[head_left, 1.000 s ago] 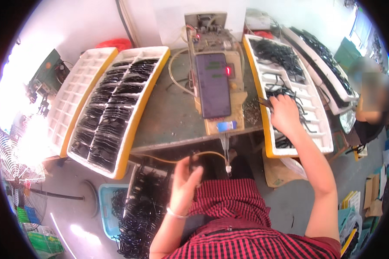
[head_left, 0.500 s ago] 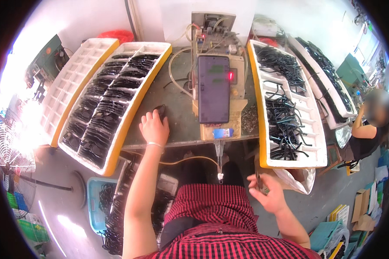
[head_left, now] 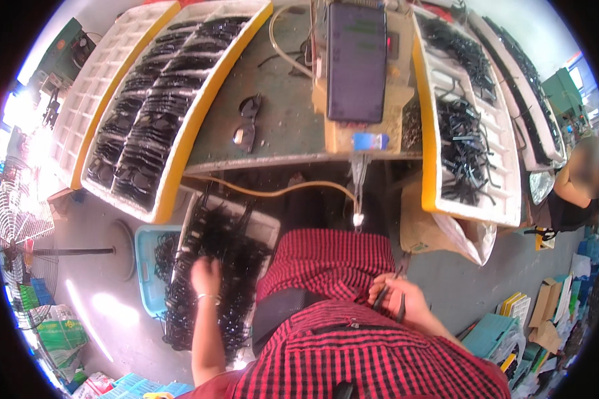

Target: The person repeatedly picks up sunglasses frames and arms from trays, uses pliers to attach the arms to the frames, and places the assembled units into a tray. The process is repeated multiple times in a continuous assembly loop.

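Green workbench [head_left: 293, 126] carries sunglasses [head_left: 247, 124], trays [head_left: 173, 100], and a fixture [head_left: 357, 73].

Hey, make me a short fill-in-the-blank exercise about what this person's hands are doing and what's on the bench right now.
1. The left hand reaches into a heap of black ____ parts beside the lap.
2. The right hand holds a thin dark part over the ____ checked clothing.
3. One finished pair of sunglasses lies on the ____ bench.

Missing words: eyeglass; red; green
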`<state>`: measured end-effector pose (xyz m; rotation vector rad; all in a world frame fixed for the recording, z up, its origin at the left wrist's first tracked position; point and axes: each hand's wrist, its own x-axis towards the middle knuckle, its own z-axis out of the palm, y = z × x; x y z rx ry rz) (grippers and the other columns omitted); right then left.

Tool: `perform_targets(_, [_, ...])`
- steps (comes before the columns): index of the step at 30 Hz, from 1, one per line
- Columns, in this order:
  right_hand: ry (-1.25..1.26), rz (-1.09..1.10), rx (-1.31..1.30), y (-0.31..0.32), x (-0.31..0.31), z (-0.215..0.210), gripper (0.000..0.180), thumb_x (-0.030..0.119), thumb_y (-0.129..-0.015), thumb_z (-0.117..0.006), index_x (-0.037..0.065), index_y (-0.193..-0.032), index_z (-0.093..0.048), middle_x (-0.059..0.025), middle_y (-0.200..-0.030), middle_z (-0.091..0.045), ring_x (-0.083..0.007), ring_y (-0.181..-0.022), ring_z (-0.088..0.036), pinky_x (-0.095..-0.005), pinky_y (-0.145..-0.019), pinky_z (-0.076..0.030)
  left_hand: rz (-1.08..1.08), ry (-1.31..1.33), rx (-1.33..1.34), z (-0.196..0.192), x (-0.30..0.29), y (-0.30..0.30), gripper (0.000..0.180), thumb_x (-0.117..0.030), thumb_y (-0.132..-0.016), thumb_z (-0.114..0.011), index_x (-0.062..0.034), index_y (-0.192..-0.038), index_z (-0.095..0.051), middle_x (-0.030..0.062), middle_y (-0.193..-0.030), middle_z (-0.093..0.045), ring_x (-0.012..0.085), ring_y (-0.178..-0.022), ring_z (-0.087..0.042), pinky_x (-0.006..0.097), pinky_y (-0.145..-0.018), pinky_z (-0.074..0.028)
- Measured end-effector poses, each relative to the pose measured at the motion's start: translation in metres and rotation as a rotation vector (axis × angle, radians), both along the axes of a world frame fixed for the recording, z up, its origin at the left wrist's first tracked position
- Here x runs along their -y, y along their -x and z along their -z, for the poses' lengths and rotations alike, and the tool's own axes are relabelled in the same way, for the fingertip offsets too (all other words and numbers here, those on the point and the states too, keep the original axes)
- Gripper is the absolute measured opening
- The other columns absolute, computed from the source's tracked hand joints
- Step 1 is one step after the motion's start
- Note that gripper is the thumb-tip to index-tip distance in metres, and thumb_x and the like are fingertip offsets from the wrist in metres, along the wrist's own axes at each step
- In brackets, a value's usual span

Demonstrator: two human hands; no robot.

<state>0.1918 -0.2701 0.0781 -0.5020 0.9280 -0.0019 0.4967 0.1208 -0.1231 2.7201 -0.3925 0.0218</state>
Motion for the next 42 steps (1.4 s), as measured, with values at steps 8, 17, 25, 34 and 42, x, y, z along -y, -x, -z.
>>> perform_targets(8, [0.139, -0.106, 0.003, -0.011, -0.002, -0.013, 0.029, 0.015, -0.095, -0.05, -0.006, -0.113, -0.054, -0.0199, -0.098, -0.065, -0.0292, -0.09, -0.065, -0.0397, -0.086, -0.053, 0.059, -0.177, -0.062, 0.02, 0.034, 0.02, 0.031, -0.01, -0.077, -0.06, -0.0063, -0.107, -0.063, 0.0141, -0.102, -0.065, 0.0356, -0.098, -0.058, 0.046, -0.085, -0.046])
perform_targets(17, [0.227, -0.186, 0.311, 0.003, -0.036, -0.004, 0.059, 0.02, -0.085, -0.057, -0.003, -0.136, -0.037, -0.0223, -0.119, -0.057, -0.0312, -0.111, -0.057, -0.0417, -0.102, -0.041, -0.467, 0.477, -0.011, -0.032, -0.003, -0.027, 0.015, -0.012, -0.086, -0.062, -0.0023, -0.095, -0.069, 0.0108, -0.086, -0.07, 0.0202, -0.078, -0.066, 0.03, -0.075, -0.051])
perform_targets(25, [0.249, -0.349, 0.111, -0.026, -0.024, -0.027, 0.052, 0.019, -0.087, -0.053, -0.008, -0.13, -0.043, -0.0225, -0.113, -0.061, -0.0291, -0.106, -0.059, -0.0398, -0.1, -0.042, -0.177, 0.2, -0.303, -0.005, 0.073, -0.043, 0.028, -0.025, -0.079, -0.07, -0.004, -0.097, -0.068, 0.0169, -0.089, -0.069, 0.032, -0.088, -0.067, 0.04, -0.081, -0.052])
perform_targets(34, [0.211, -0.105, 0.125, 0.017, -0.016, 0.002, 0.045, 0.017, -0.091, -0.052, -0.004, -0.13, -0.043, -0.0215, -0.114, -0.061, -0.0299, -0.103, -0.062, -0.0404, -0.094, -0.049, -0.151, -0.248, -0.251, -0.031, 0.066, -0.021, 0.025, -0.031, -0.08, -0.069, -0.0063, -0.083, -0.066, 0.0154, -0.09, -0.066, 0.0355, -0.088, -0.064, 0.045, -0.077, -0.052])
perform_targets(42, [0.185, -0.148, 0.065, 0.003, -0.01, -0.005, 0.044, 0.018, -0.09, -0.053, -0.005, -0.127, -0.044, -0.0206, -0.112, -0.062, -0.0285, -0.1, -0.062, -0.0389, -0.093, -0.049, -0.23, -0.074, -0.032, -0.016, 0.061, 0.046, 0.031, -0.034, -0.077, -0.074, -0.0045, -0.085, -0.069, 0.0124, -0.09, -0.06, 0.0335, -0.091, -0.058, 0.044, -0.078, -0.048])
